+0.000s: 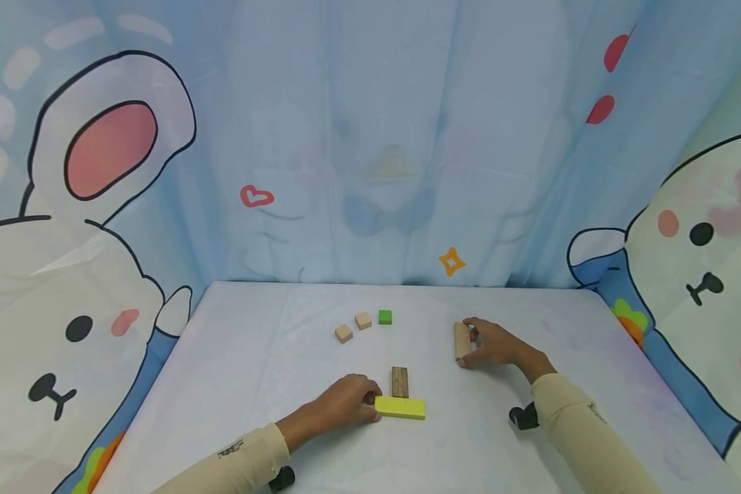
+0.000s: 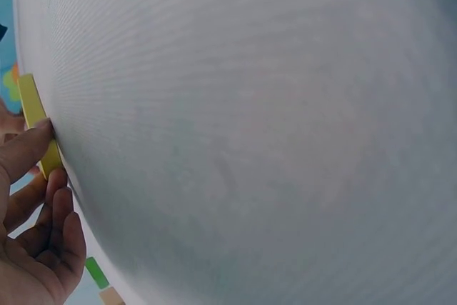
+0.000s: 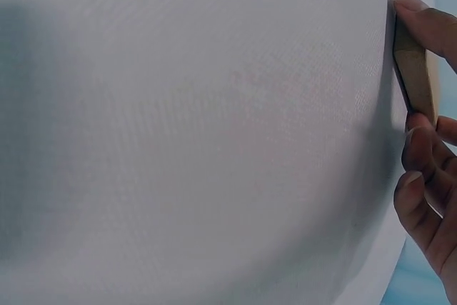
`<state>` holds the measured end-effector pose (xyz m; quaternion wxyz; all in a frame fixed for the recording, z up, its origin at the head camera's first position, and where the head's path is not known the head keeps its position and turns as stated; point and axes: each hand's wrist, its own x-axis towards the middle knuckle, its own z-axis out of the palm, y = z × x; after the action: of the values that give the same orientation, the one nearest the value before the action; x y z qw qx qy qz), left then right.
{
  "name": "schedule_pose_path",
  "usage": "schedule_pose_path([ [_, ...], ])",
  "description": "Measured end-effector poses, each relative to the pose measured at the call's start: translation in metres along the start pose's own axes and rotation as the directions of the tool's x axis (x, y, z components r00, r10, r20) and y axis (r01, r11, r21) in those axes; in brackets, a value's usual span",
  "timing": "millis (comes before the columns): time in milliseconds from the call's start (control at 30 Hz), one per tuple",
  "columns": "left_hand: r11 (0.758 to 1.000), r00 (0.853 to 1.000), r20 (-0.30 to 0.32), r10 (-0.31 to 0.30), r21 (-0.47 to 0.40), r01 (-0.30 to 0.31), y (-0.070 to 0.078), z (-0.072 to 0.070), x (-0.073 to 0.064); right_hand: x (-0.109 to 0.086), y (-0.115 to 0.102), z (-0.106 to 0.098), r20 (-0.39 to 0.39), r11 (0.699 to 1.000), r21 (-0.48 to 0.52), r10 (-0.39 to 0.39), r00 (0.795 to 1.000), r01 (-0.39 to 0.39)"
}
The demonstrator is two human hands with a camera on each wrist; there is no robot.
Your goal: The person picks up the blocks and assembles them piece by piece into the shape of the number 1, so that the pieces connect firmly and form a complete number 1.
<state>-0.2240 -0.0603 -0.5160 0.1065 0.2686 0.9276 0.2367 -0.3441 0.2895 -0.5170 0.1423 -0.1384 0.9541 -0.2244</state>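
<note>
My left hand (image 1: 344, 403) pinches the left end of a long yellow block (image 1: 400, 408) between thumb and fingers. Just behind that block stands or lies a dark brown wooden block (image 1: 399, 382); whether the two touch I cannot tell. Over to the right, my right hand (image 1: 496, 344) holds a pale wooden block (image 1: 462, 342) by its two ends, thumb at the near end and fingers at the far one. The left wrist view shows the yellow block (image 2: 32, 108) under the thumb. In the right wrist view the pale block (image 3: 415, 69) spans thumb and fingertips.
Farther back on the white-covered table (image 1: 272, 357) are a green cube (image 1: 385, 317) and two small pale wooden cubes, one nearer the green one (image 1: 363, 320) and the other (image 1: 343, 333) to its left. A printed blue curtain (image 1: 377, 137) hangs behind the table.
</note>
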Motion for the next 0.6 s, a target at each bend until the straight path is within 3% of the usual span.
schedule_pose_path([
  [600,1.0,1.0,0.0,-0.003,-0.005,0.003,0.0,-0.001,0.0,-0.003,-0.012,0.001,0.017,0.999,0.012,0.046,0.999,-0.046],
])
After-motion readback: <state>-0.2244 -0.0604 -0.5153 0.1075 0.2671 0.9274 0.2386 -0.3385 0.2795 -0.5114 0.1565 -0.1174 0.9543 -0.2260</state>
